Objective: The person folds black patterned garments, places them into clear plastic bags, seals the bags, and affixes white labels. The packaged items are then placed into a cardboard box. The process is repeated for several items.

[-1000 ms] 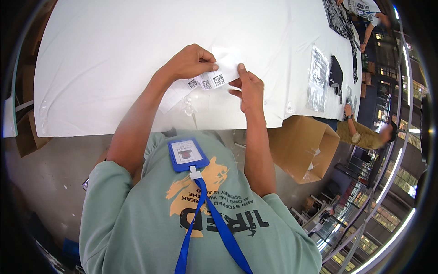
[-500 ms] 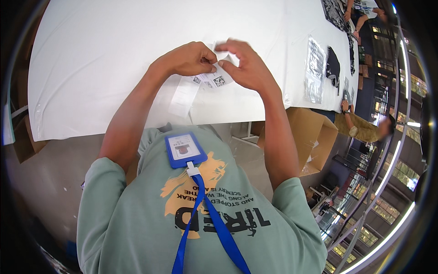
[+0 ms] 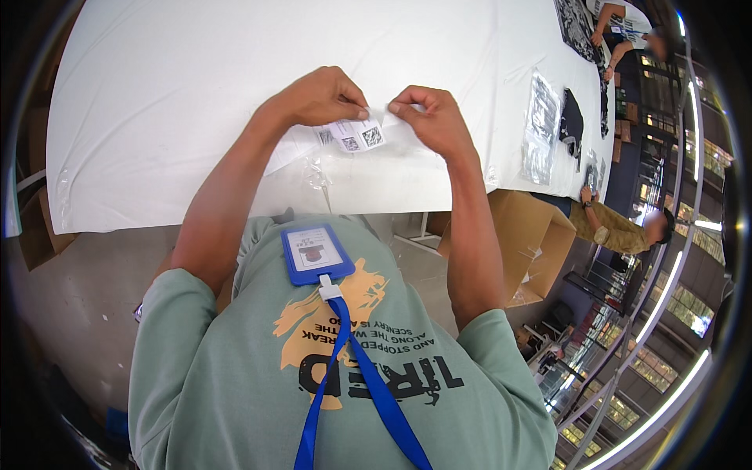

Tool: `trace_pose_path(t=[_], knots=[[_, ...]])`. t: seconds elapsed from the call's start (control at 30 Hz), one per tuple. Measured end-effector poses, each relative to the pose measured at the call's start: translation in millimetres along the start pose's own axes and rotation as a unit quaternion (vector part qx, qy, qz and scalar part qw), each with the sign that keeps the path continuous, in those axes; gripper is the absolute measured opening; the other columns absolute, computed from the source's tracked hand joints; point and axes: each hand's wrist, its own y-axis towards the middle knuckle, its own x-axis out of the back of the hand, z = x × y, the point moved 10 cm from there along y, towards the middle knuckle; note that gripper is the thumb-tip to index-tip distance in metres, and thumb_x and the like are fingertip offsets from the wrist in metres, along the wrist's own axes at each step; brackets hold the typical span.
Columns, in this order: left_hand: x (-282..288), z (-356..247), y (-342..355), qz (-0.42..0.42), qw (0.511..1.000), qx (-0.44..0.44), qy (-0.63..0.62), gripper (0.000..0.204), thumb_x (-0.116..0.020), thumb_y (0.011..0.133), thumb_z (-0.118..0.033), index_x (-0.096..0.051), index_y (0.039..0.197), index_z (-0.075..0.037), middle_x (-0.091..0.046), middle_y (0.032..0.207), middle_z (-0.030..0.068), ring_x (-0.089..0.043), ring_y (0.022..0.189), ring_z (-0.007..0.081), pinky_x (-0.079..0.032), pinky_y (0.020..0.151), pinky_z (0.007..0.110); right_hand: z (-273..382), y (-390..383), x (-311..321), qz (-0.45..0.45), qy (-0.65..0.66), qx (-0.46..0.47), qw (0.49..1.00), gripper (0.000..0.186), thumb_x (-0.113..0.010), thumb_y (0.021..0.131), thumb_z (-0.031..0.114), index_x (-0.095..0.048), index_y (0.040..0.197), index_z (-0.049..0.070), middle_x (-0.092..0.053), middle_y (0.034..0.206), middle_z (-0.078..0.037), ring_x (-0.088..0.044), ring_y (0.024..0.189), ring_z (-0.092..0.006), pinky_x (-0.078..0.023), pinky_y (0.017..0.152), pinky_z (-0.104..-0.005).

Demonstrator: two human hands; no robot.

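Over the white-covered table (image 3: 196, 86), my left hand (image 3: 323, 98) pinches a white label sheet (image 3: 359, 135) printed with square black codes. The sheet hangs from the fingertips, tilted toward me. Just to its right, my right hand (image 3: 433, 119) is closed, thumb against fingers. Whatever lies in that pinch is too pale against the table to make out. A white strip of paper (image 3: 291, 154) trails below the left wrist, partly hidden by the hand and arm. Beside it, near the table's front edge, crinkled clear plastic (image 3: 316, 174) catches the light.
Clear plastic bags (image 3: 540, 125) and a black folded item (image 3: 571, 124) lie on the table to the right. An open cardboard box (image 3: 513, 243) stands below its front edge. Two people work farther along, one in a tan top (image 3: 623, 227). A blue-framed badge (image 3: 317, 252) hangs at my chest.
My right hand's fingers have gone from spread and blurred to a pinch, a little farther from my left hand. The coded label sheet has turned and shows more fully.
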Motion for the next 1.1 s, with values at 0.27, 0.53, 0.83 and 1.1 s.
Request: trace_pose_path(t=[0.27,0.53,0.83,1.1], knots=[[0.3,4.6,6.2,0.012,1.0,0.002,0.011,0.019,-0.072,0.09,-0.017,-0.078,0.1,-0.001,-0.075,0.081,0.0064,-0.063,0.069,0.011,-0.051,0.068,0.029,-10.4,-2.1,4.7,-0.009,0.001,0.014,1.0,0.018,-0.069,0.091,0.019,-0.071,0.092,0.001,-0.071,0.081,-0.006,-0.06,0.071,-0.0162,-0.05,0.072,-0.0326],[31.0,31.5,-15.5,-0.125,0.987,0.08,-0.06,0.02,-0.068,0.093,-0.018,-0.075,0.102,-0.002,-0.075,0.087,0.0077,-0.067,0.08,0.012,-0.052,0.074,0.028,-111.7,-74.6,121.3,-0.382,-0.115,-0.04,0.916,0.023,-0.066,0.093,0.021,-0.07,0.095,-0.002,-0.072,0.089,-0.017,-0.067,0.083,-0.0283,-0.051,0.081,-0.0358],[15.4,28.7,-26.6,-0.116,0.99,0.078,-0.034,0.015,-0.065,0.094,-0.009,-0.071,0.105,-0.001,-0.072,0.09,0.0046,-0.065,0.086,0.0103,-0.051,0.08,0.027,-299.2,-313.2,305.1,-0.642,0.018,-0.141,0.754,0.029,-0.057,0.088,0.026,-0.066,0.087,-0.002,-0.058,0.08,-0.005,-0.052,0.072,-0.0175,-0.045,0.066,-0.0361],[8.5,23.8,-44.6,-0.131,0.987,0.09,0.002,0.014,-0.067,0.094,-0.013,-0.069,0.101,-0.001,-0.07,0.088,0.0011,-0.062,0.086,0.0083,-0.049,0.079,0.026,-337.5,-531.3,385.4,-0.683,-0.449,-0.256,0.516,0.032,-0.059,0.096,0.026,-0.072,0.108,0.0,-0.073,0.111,-0.018,-0.07,0.1,-0.0327,-0.053,0.09,-0.0409]])
